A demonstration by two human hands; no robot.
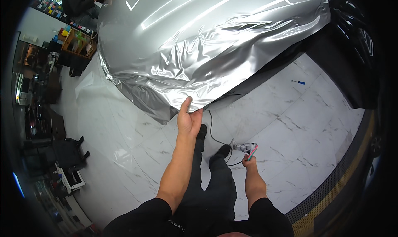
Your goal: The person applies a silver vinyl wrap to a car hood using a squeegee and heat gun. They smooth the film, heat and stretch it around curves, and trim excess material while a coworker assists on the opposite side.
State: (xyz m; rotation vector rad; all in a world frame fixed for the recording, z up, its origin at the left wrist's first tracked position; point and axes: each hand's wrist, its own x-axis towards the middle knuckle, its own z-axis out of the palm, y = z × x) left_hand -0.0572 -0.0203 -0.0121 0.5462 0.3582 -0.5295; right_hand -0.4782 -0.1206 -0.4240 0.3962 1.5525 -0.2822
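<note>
A large sheet of glossy silver wrap film [232, 50] drapes over the front of a car, smooth at the top and heavily creased toward me. My left hand [190, 120] pinches its lower edge, thumb on top and fingers underneath. Lower and to the right, my right hand [248, 161] is closed around the handle of a heat gun [244, 147] with a mottled black-and-white body. Its nozzle points left. A thin pink and teal strip [252, 153], which looks like a squeegee, is in the same hand. The fingers there are partly hidden.
A dark cord [212, 127] runs over the marble-patterned floor by my feet. A blue-handled screwdriver [298, 82] lies to the right, near a black car panel [344, 67]. Another person [81, 7] stands at the far left. A wooden cart [78, 44] and black chair [70, 152] are left.
</note>
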